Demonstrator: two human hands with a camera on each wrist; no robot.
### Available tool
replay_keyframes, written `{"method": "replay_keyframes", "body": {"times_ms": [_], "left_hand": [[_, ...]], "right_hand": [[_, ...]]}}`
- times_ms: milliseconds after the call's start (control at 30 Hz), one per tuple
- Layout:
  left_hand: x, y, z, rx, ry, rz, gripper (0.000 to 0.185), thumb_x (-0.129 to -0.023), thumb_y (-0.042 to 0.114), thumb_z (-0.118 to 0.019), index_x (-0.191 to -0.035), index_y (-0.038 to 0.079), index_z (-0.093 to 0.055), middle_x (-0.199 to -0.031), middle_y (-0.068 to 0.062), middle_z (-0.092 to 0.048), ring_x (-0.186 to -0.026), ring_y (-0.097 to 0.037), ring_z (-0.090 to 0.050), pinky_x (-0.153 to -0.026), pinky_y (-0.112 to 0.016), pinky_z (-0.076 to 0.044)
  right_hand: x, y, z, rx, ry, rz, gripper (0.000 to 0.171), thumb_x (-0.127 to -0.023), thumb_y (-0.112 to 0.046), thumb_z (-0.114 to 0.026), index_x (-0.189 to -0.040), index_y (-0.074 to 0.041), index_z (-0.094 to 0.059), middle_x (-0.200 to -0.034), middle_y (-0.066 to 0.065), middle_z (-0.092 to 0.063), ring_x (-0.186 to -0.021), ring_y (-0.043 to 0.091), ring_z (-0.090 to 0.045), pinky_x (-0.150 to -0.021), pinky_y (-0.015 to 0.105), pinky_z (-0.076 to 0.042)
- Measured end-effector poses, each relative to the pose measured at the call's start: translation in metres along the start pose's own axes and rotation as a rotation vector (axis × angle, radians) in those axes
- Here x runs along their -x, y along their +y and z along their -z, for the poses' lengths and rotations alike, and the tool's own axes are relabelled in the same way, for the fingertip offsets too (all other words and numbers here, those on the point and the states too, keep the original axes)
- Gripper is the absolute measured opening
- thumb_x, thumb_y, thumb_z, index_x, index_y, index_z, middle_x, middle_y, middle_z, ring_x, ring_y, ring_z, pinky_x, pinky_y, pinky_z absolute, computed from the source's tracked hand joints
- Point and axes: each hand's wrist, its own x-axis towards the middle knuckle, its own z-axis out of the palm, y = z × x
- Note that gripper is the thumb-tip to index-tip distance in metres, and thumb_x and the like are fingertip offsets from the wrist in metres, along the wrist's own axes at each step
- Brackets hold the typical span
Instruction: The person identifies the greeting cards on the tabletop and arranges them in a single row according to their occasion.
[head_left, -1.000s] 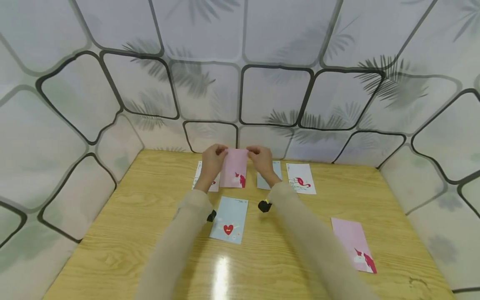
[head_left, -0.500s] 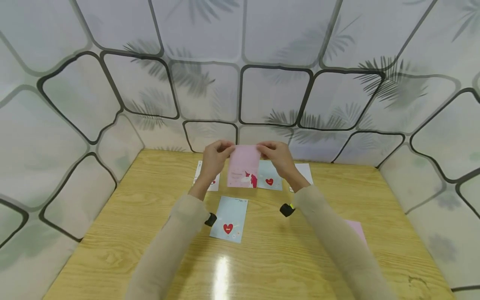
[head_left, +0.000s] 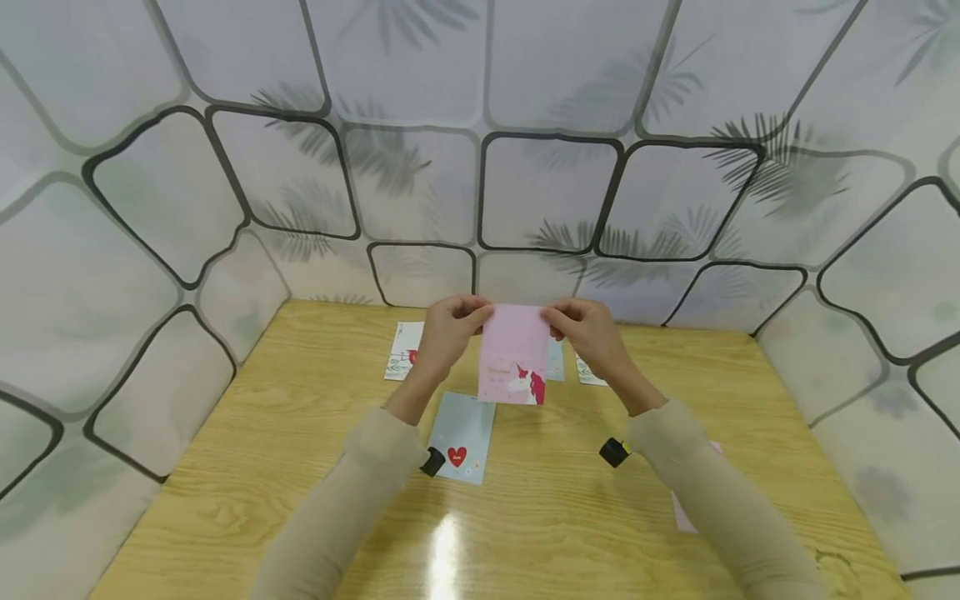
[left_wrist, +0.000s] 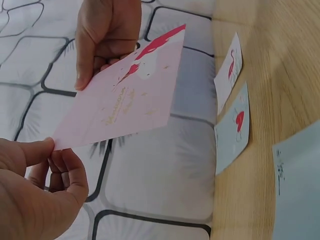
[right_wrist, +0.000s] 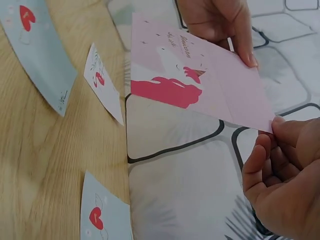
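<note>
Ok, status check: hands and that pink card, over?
Left hand and right hand pinch pink card by its top corners. Card held above table. Blue heart card below; nothing obstructing.

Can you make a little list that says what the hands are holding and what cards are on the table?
Held: pink card, lifted above the table
Left hand: pinches its top left corner
Right hand: pinches its top right corner
Picture on it: white unicorn with red mane
Near on table: blue heart card
Far on table: white card, more cards partly hidden

Blue heart card point(head_left: 461, 427) and other cards on a wooden table point(head_left: 225, 467).
</note>
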Motion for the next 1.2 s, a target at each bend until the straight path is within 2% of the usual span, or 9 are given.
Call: {"method": "replay_keyframes", "body": {"times_ms": [133,233,333,467,567,700,867,1000,1200], "left_hand": [[0.008,0.005,-0.007,-0.029,-0.028,-0.023,0.012,-0.098,0.009,-0.071,-0.104,-0.002,-0.075,-0.094,-0.011,-0.07,-0.083,-0.016,-0.066,-0.085,-0.042,-0.061],[0.013,0.008,-0.014,-0.044,-0.047,-0.03,0.012,-0.098,0.009,-0.071,-0.104,0.0,-0.075,-0.094,-0.01,-0.069,-0.083,-0.016,-0.066,-0.084,-0.04,-0.061],[0.016,0.01,-0.021,-0.043,-0.066,-0.031,0.011,-0.099,0.009,-0.071,-0.105,0.0,-0.074,-0.095,-0.009,-0.068,-0.083,-0.015,-0.065,-0.084,-0.04,-0.061],[0.02,0.011,-0.03,-0.039,-0.084,-0.04,0.011,-0.098,0.007,-0.071,-0.104,-0.002,-0.073,-0.094,-0.009,-0.068,-0.081,-0.014,-0.063,-0.083,-0.041,-0.061],[0.024,0.009,-0.036,-0.03,-0.103,-0.033,0.011,-0.098,0.006,-0.071,-0.104,-0.002,-0.073,-0.093,-0.009,-0.068,-0.079,-0.012,-0.063,-0.08,-0.037,-0.061],[0.028,0.006,-0.044,-0.004,-0.129,-0.025,0.011,-0.098,0.007,-0.071,-0.105,-0.002,-0.073,-0.092,-0.009,-0.069,-0.076,-0.011,-0.063,-0.074,-0.029,-0.061],[0.032,-0.001,-0.053,0.002,-0.148,-0.023,0.01,-0.097,0.006,-0.072,-0.103,-0.001,-0.074,-0.09,-0.007,-0.069,-0.073,-0.011,-0.063,-0.071,-0.027,-0.06],[0.036,-0.005,-0.06,-0.009,-0.167,-0.007,0.009,-0.097,0.007,-0.072,-0.103,0.001,-0.076,-0.09,-0.005,-0.07,-0.073,-0.01,-0.063,-0.073,-0.032,-0.062],[0.04,-0.011,-0.069,-0.007,-0.186,-0.002,0.009,-0.097,0.007,-0.073,-0.102,0.001,-0.076,-0.09,-0.005,-0.072,-0.073,-0.009,-0.064,-0.079,-0.047,-0.062]], "right_hand": [[0.013,-0.002,0.009,0.028,0.005,0.03,0.027,-0.101,-0.022,-0.07,-0.104,0.004,-0.075,-0.08,0.015,-0.066,-0.074,0.024,-0.058,-0.066,0.026,-0.051],[0.022,-0.005,0.016,0.047,0.021,0.047,0.026,-0.101,-0.02,-0.07,-0.106,0.004,-0.075,-0.082,0.014,-0.068,-0.075,0.023,-0.06,-0.065,0.025,-0.052],[0.029,-0.005,0.022,0.063,0.046,0.067,0.024,-0.1,-0.018,-0.071,-0.106,0.004,-0.075,-0.082,0.012,-0.069,-0.074,0.021,-0.06,-0.064,0.025,-0.053],[0.037,-0.001,0.029,0.085,0.065,0.09,0.021,-0.099,-0.016,-0.072,-0.102,0.005,-0.075,-0.081,0.016,-0.068,-0.07,0.021,-0.059,-0.059,0.025,-0.05],[0.044,0.001,0.033,0.096,0.077,0.069,0.021,-0.099,-0.015,-0.072,-0.102,0.005,-0.075,-0.079,0.013,-0.068,-0.069,0.02,-0.061,-0.059,0.025,-0.052],[0.055,0.003,0.039,0.058,0.078,0.037,0.022,-0.099,-0.013,-0.072,-0.104,0.008,-0.074,-0.079,0.008,-0.071,-0.069,0.016,-0.065,-0.065,0.025,-0.058],[0.069,0.006,0.044,0.034,0.076,0.016,0.023,-0.099,-0.012,-0.072,-0.106,0.01,-0.073,-0.078,0.012,-0.07,-0.066,0.014,-0.066,-0.066,0.026,-0.06],[0.079,0.01,0.048,0.046,0.09,-0.006,0.025,-0.099,-0.013,-0.072,-0.107,0.011,-0.072,-0.079,0.014,-0.069,-0.065,0.015,-0.066,-0.065,0.026,-0.059],[0.09,0.015,0.052,0.01,0.095,-0.034,0.026,-0.099,-0.012,-0.071,-0.108,0.013,-0.071,-0.079,0.012,-0.069,-0.065,0.014,-0.066,-0.064,0.027,-0.06]]}}
